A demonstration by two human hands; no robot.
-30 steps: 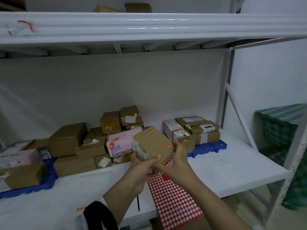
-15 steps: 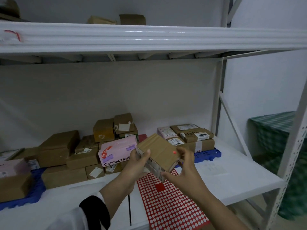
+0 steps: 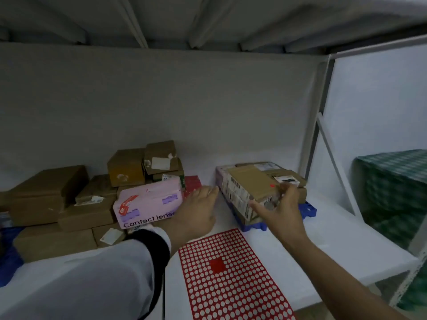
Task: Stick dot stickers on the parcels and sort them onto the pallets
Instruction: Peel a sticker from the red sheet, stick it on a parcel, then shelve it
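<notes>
A brown parcel (image 3: 249, 181) with a red dot sticker (image 3: 272, 185) on top lies tilted on the stack of parcels on the right blue pallet (image 3: 308, 210). My right hand (image 3: 280, 211) grips its near corner, thumb against the labelled side and fingers over the top edge. To the left of that stack, my left hand (image 3: 196, 211) hovers with fingers apart, holding nothing. The red sticker sheet (image 3: 231, 278) lies flat on the white shelf in front of me, most of its dots gone.
Several brown parcels and a pink "Contact lens" box (image 3: 147, 202) are heaped at the left, some on a second blue pallet (image 3: 9, 257). A white shelf post (image 3: 312, 135) stands behind the right stack. A green checked cloth (image 3: 397, 192) is beyond the shelf's right end.
The parcel went from in front of my chest forward and right onto the right pallet's stack. My left hand let go of it and drew back left. My head leaned in under the upper shelf.
</notes>
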